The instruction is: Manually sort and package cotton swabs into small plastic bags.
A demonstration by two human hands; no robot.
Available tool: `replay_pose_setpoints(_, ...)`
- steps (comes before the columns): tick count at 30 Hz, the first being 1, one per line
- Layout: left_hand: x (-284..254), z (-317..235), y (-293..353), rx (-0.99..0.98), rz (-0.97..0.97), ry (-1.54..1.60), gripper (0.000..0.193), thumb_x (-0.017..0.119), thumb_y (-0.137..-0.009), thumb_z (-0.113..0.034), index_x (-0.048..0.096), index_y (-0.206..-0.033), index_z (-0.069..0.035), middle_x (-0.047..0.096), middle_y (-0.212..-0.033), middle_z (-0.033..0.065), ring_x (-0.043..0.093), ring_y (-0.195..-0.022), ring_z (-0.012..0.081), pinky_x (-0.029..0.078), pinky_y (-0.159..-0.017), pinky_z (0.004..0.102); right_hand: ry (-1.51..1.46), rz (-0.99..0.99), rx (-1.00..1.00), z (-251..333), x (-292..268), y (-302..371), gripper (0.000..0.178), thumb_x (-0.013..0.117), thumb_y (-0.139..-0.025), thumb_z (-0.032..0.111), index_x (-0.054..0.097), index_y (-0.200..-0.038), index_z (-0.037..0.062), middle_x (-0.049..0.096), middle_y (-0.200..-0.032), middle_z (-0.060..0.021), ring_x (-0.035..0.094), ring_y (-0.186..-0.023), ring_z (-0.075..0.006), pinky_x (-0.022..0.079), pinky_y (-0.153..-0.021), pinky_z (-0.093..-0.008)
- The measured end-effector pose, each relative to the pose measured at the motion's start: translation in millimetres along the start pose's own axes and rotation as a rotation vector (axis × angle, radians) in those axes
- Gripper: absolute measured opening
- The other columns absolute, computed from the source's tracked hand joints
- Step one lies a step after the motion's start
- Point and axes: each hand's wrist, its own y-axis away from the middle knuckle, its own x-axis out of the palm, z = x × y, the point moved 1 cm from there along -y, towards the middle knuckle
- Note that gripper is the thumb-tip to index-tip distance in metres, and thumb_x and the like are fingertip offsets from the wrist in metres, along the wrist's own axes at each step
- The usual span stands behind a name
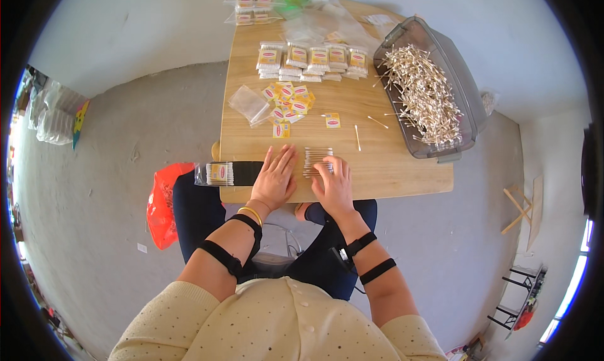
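Note:
My left hand (pixel 275 175) lies flat, fingers spread, on the near part of the wooden table (pixel 390 172). Just to its right, my right hand (pixel 333 183) rests with its fingertips on a neat row of cotton swabs (pixel 316 157) laid side by side. A filled clear packet of swabs with a yellow label (pixel 217 173) sits at the table's near left edge, next to a black strip. Neither hand is closed around anything.
A grey plastic tub (pixel 462 93) heaped with loose swabs stands at the right. Finished packets (pixel 313 60) line the far middle, with yellow labels (pixel 288 100) and empty clear bags (pixel 249 103) nearer. Two stray swabs (pixel 357 137) lie loose. A red bag (pixel 162 203) sits on the floor.

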Motion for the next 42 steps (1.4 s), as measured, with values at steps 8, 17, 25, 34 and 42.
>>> replay_pose_setpoints(8,1.9,1.2,0.9,0.001,-0.007,0.008,0.063,0.057,-0.088,-0.017,0.046,-0.147,0.001,0.043,-0.157,0.0148,0.035,-0.151,0.0280,0.017,-0.128,0.0507,0.017,0.024,-0.013,-1.3,0.7,-4.5,0.032,0.072,-0.080,0.012,0.068,-0.111,0.0086,0.054,-0.122,-0.0126,0.051,-0.118,-0.0353,0.043,-0.100,-0.0489)
replay_pose_setpoints(17,-0.8,-0.4,0.2,0.004,-0.009,0.034,0.064,0.058,-0.088,-0.017,0.045,-0.147,0.001,0.043,-0.157,0.0157,0.034,-0.151,0.0295,0.017,-0.128,0.0513,0.039,-0.008,-0.016,-7.4,1.7,-11.8,0.030,0.072,-0.080,0.012,0.068,-0.110,0.0092,0.054,-0.120,-0.0122,0.051,-0.118,-0.0355,0.043,-0.099,-0.0495)
replay_pose_setpoints(25,0.3,1.7,2.2,0.006,0.004,0.011,0.065,0.058,-0.088,-0.018,0.045,-0.149,0.001,0.041,-0.159,0.0145,0.033,-0.152,0.0277,0.016,-0.129,0.0501,0.045,0.036,-0.017,-4.1,-1.1,-14.5,0.027,0.072,-0.081,0.012,0.068,-0.108,0.0096,0.054,-0.119,-0.0114,0.052,-0.117,-0.0347,0.042,-0.100,-0.0489)
replay_pose_setpoints(34,-0.4,1.0,1.2,0.019,-0.008,0.028,0.063,0.059,-0.088,-0.017,0.045,-0.147,0.001,0.041,-0.158,0.0161,0.034,-0.151,0.0314,0.018,-0.127,0.0526,0.088,0.002,-0.013,-8.5,-0.2,-22.7,0.025,0.072,-0.081,0.012,0.069,-0.106,0.0104,0.056,-0.116,-0.0107,0.052,-0.115,-0.0339,0.043,-0.098,-0.0477)
replay_pose_setpoints(42,0.2,0.2,0.5,0.007,0.005,0.006,0.064,0.058,-0.088,-0.018,0.045,-0.149,0.001,0.041,-0.159,0.0139,0.033,-0.152,0.0277,0.016,-0.129,0.0500,0.059,-0.006,0.001,-11.7,-0.5,-29.8,0.023,0.071,-0.081,0.011,0.069,-0.104,0.0109,0.056,-0.115,-0.0095,0.052,-0.115,-0.0328,0.042,-0.098,-0.0476)
